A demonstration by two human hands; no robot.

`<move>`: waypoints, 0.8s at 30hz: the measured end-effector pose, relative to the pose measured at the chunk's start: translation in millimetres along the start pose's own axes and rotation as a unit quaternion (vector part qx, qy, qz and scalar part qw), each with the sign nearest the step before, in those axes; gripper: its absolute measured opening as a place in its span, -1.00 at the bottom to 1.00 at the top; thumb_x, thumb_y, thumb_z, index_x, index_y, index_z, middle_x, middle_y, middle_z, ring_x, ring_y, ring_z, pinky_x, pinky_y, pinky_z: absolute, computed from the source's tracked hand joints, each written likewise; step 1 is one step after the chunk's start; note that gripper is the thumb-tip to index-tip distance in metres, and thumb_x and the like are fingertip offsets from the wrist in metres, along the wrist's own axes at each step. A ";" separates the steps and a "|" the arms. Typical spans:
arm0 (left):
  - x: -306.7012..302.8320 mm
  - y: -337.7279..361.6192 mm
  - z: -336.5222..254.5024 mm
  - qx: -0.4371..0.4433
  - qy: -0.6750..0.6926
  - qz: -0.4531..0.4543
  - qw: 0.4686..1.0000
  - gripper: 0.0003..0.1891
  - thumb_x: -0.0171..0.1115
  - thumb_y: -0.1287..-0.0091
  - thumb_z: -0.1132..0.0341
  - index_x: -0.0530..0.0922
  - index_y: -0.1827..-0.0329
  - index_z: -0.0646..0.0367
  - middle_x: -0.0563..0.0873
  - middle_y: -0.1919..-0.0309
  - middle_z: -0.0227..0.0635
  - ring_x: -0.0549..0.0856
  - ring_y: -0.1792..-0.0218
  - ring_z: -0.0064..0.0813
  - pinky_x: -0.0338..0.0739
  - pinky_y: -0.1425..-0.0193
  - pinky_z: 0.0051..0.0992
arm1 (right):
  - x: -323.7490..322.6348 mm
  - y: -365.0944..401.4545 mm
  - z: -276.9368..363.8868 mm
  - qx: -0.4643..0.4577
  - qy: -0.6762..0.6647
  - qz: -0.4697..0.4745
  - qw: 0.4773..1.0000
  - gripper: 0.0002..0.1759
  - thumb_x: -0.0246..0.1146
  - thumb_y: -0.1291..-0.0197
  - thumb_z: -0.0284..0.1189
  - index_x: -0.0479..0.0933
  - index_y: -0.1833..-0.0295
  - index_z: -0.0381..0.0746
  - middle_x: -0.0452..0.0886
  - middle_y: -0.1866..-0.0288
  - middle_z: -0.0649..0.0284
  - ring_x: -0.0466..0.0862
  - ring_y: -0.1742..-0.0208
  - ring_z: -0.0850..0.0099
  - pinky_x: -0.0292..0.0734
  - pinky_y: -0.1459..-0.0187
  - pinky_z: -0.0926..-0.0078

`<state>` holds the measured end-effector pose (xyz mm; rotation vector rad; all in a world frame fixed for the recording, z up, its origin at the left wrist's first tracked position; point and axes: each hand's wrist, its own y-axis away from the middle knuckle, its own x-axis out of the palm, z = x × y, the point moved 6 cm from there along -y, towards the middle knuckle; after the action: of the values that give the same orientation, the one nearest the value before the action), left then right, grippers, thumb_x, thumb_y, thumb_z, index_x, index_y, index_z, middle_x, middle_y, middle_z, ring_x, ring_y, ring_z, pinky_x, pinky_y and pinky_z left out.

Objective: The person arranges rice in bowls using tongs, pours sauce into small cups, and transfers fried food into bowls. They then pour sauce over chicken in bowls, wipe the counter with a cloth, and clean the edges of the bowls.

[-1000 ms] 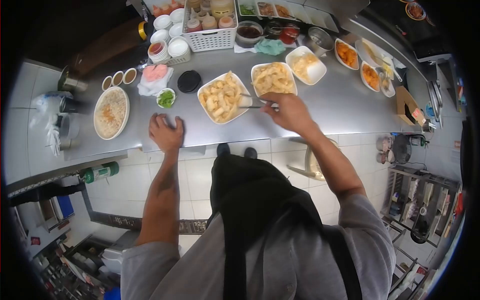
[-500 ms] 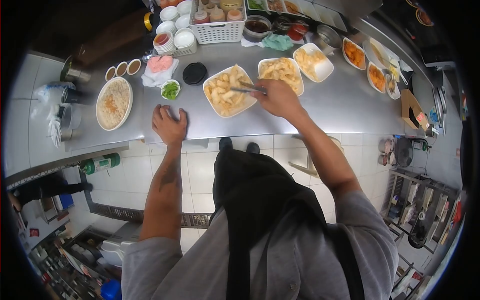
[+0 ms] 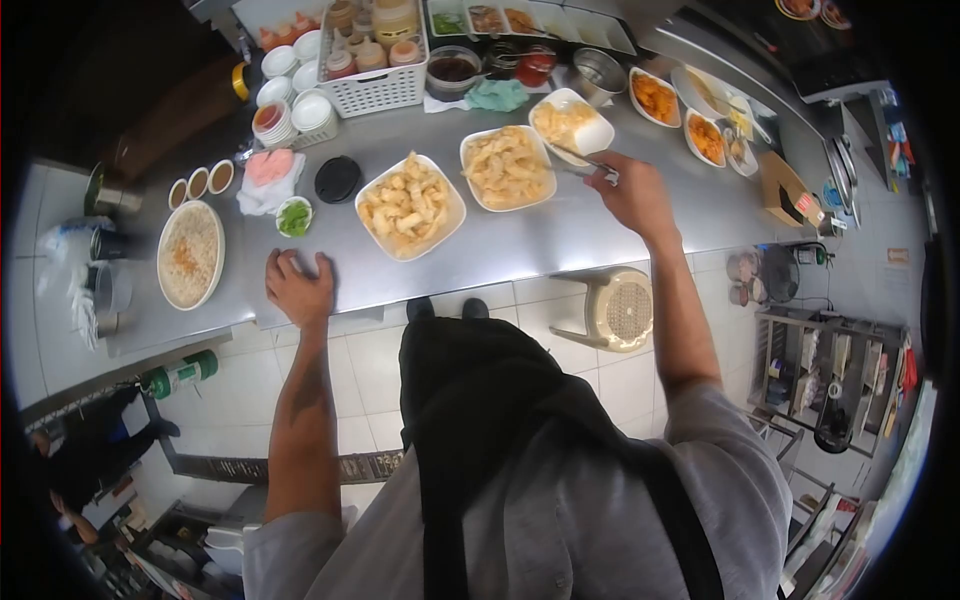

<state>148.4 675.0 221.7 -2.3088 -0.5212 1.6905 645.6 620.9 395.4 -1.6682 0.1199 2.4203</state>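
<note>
My right hand (image 3: 634, 192) is closed around metal tongs (image 3: 590, 163), whose tips point left toward the gap between two bowls of pale battered fried pieces. The middle bowl (image 3: 541, 196) is heaped with pieces (image 3: 505, 165). Behind the tongs, the right bowl (image 3: 597, 138) has a smaller pile and bare white wall showing. Further left stands another full white bowl (image 3: 452, 222). My left hand (image 3: 302, 287) rests at the counter's front edge with nothing in it, fingers bent and apart. Nearest to it is a small cup of chopped greens (image 3: 294, 217).
The steel counter (image 3: 400, 278) also carries an oval rice dish (image 3: 190, 255), sauce cups (image 3: 198, 183), a black lid (image 3: 338, 180), folded cloths (image 3: 270, 185), a basket of squeeze bottles (image 3: 372, 92) and orange food dishes (image 3: 655, 98). A stool (image 3: 620, 310) stands below the counter.
My right hand and the tongs have moved right, from the left bowl to beside the middle and right bowls. The view has shifted; my left hand still rests at the counter edge.
</note>
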 end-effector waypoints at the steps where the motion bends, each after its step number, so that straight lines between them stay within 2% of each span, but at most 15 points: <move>1: 0.8 -0.3 -1.4 0.005 0.003 0.001 1.000 -0.50 0.35 -0.21 -0.01 0.51 -0.10 0.06 0.52 -0.32 -0.09 0.44 -0.37 -0.02 0.26 -0.42 0.05 | -1.0 2.3 -2.3 0.005 0.001 -0.003 1.000 -0.69 0.43 -0.21 -0.33 0.72 -0.03 -0.21 0.78 0.25 0.01 0.78 0.20 0.06 0.66 0.10 0.15; 3: 0.3 0.5 -1.3 0.001 -0.011 0.001 1.000 -0.51 0.35 -0.21 -0.01 0.50 -0.10 0.06 0.52 -0.32 -0.11 0.44 -0.37 -0.02 0.26 -0.42 0.04 | 7.3 8.1 12.2 -0.088 0.018 0.006 0.996 -0.69 0.44 -0.17 -0.31 0.73 -0.02 -0.17 0.78 0.30 0.05 0.78 0.23 0.07 0.66 0.12 0.13; 4: 0.6 1.7 -1.2 0.005 -0.010 0.000 1.000 -0.51 0.35 -0.21 -0.01 0.50 -0.10 0.06 0.52 -0.32 -0.11 0.44 -0.37 -0.02 0.26 -0.42 0.04 | 12.9 6.7 12.2 -0.085 0.017 0.003 0.996 -0.69 0.44 -0.17 -0.31 0.73 -0.02 -0.17 0.78 0.30 0.05 0.78 0.23 0.07 0.66 0.12 0.13; 6: 0.9 1.2 -0.7 0.010 -0.016 -0.001 1.000 -0.51 0.35 -0.22 -0.02 0.50 -0.10 0.05 0.52 -0.32 -0.12 0.44 -0.37 -0.03 0.27 -0.42 0.04 | 31.4 -1.2 12.3 -0.070 0.083 0.067 0.992 -0.72 0.44 -0.18 -0.30 0.75 0.01 -0.14 0.78 0.32 0.10 0.78 0.25 0.09 0.65 0.13 0.13; 10: 2.1 3.4 -0.8 0.001 -0.012 0.003 1.000 -0.51 0.35 -0.22 -0.03 0.51 -0.09 0.05 0.52 -0.33 -0.12 0.45 -0.38 -0.04 0.27 -0.42 0.03 | 6.3 -8.3 16.7 -0.075 0.046 0.041 0.995 -0.74 0.42 -0.21 -0.27 0.76 0.04 -0.13 0.78 0.33 0.11 0.78 0.24 0.09 0.65 0.12 0.13; 12: 3.1 3.3 -0.1 0.003 -0.018 -0.001 1.000 -0.50 0.35 -0.21 -0.04 0.52 -0.10 0.04 0.52 -0.33 -0.13 0.45 -0.38 -0.05 0.27 -0.44 0.02 | -3.5 -14.0 17.5 -0.031 0.004 0.041 0.999 -0.74 0.40 -0.23 -0.23 0.77 0.07 -0.13 0.78 0.34 0.11 0.78 0.23 0.09 0.65 0.10 0.11; 16: 4.6 1.7 -0.5 -0.012 -0.016 0.011 1.000 -0.50 0.35 -0.22 -0.04 0.52 -0.10 0.05 0.52 -0.34 -0.13 0.45 -0.39 -0.04 0.27 -0.44 0.01 | 1.3 -15.5 22.8 -0.029 0.024 0.007 0.999 -0.68 0.40 -0.23 -0.19 0.76 0.03 -0.16 0.78 0.30 0.05 0.78 0.21 0.06 0.65 0.08 0.11; 20: 2.6 7.8 2.5 0.002 -0.019 0.009 1.000 -0.50 0.35 -0.23 -0.04 0.52 -0.11 0.05 0.52 -0.34 -0.14 0.45 -0.39 -0.05 0.27 -0.44 0.00 | 40.3 -22.5 2.8 -0.018 0.006 0.056 0.998 -0.63 0.40 -0.24 -0.17 0.75 0.00 -0.20 0.77 0.24 -0.04 0.77 0.18 -0.01 0.65 0.07 0.09; 24: 3.7 3.6 0.1 0.007 -0.014 0.003 1.000 -0.49 0.36 -0.23 -0.05 0.52 -0.13 0.05 0.52 -0.34 -0.13 0.46 -0.39 -0.04 0.27 -0.45 0.00 | 18.2 -22.4 -4.5 -0.010 -0.017 0.027 0.999 -0.64 0.40 -0.25 -0.18 0.74 -0.02 -0.20 0.76 0.26 -0.07 0.76 0.17 -0.02 0.64 0.07 0.07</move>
<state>149.8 673.2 217.0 -2.2828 -0.5076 1.7262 648.1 644.2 377.8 -1.6531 0.1371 2.4958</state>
